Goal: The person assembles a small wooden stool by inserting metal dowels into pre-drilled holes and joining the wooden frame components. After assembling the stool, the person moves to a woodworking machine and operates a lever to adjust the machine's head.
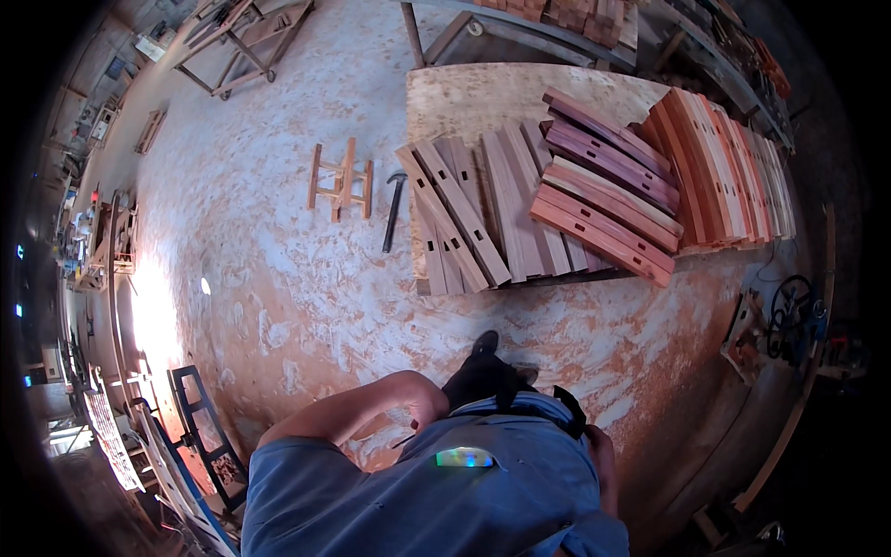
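My left hand (425, 405) hangs at waist height in front of my blue shirt, its fingers curled closed. A thin dark stick-like piece (403, 442) shows just below it; I cannot make out whether the hand holds it. Only a little of my right hand (597, 436) shows at my right side, next to a black strap (570, 408), and its fingers are hidden. Ahead on the floor lie a claw hammer (394, 212) with a dark handle and a small wooden frame (342, 180) of joined bars. Both are well away from my hands.
A plywood sheet (473, 91) bears rows of slotted wooden slats (457, 215), with reddish ones (608, 186) stacked at right. Wheeled metal racks (246, 51) stand farther off. A dark metal frame (206, 427) leans at left; a machine with a black wheel (791, 302) is at right.
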The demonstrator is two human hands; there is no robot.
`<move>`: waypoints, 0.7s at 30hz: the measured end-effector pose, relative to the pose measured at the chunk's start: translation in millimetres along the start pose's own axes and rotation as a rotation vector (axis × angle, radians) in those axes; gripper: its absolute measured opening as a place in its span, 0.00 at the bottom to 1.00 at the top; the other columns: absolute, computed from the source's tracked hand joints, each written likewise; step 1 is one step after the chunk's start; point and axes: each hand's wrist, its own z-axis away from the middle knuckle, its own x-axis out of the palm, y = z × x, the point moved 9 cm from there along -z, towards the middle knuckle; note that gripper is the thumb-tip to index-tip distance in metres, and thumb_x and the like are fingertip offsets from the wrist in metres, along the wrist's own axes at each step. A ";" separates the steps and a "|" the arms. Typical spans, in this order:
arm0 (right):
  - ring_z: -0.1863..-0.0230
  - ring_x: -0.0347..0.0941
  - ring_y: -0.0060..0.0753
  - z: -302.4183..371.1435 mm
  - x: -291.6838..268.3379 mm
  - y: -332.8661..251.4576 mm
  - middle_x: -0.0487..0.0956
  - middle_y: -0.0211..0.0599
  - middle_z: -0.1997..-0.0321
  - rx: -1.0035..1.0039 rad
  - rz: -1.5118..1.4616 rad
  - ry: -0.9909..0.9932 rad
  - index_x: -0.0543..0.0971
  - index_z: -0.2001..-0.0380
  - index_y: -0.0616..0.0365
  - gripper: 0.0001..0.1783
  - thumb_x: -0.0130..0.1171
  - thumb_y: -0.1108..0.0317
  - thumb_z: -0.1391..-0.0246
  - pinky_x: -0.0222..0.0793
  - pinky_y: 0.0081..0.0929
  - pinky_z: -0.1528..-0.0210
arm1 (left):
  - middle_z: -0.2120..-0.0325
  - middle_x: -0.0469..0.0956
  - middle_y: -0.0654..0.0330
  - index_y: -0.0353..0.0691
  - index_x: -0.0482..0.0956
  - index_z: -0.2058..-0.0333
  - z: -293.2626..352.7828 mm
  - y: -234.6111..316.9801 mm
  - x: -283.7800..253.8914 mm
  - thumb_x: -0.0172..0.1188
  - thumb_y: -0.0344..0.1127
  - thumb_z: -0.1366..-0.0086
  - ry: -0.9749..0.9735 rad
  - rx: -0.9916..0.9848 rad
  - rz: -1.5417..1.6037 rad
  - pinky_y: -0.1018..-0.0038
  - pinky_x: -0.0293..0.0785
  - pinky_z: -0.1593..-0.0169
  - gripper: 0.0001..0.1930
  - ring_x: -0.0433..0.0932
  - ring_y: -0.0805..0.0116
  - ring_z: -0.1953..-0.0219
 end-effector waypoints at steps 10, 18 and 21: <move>0.58 0.77 0.34 -1.4 -1.5 7.7 0.81 0.47 0.60 0.048 -0.043 0.006 0.77 0.57 0.68 0.17 0.54 0.63 0.41 0.71 0.29 0.54 | 0.69 0.81 0.59 0.35 0.82 0.64 1.4 1.5 -7.5 0.70 0.40 0.56 0.009 -0.006 -0.009 0.67 0.73 0.59 0.20 0.79 0.64 0.64; 0.58 0.77 0.36 -18.6 -1.4 52.4 0.81 0.47 0.60 0.065 -0.215 -0.019 0.77 0.57 0.67 0.18 0.53 0.62 0.41 0.71 0.30 0.54 | 0.66 0.82 0.49 0.33 0.81 0.61 6.8 7.5 -5.8 0.68 0.40 0.53 -0.011 0.037 -0.008 0.65 0.73 0.59 0.21 0.79 0.59 0.62; 0.58 0.77 0.37 -10.8 -2.6 15.3 0.81 0.48 0.60 -0.002 -0.067 -0.011 0.77 0.57 0.67 0.18 0.53 0.62 0.41 0.71 0.30 0.54 | 0.66 0.82 0.49 0.33 0.81 0.62 3.9 5.1 -4.4 0.68 0.40 0.54 0.005 0.050 0.000 0.65 0.73 0.59 0.22 0.79 0.58 0.62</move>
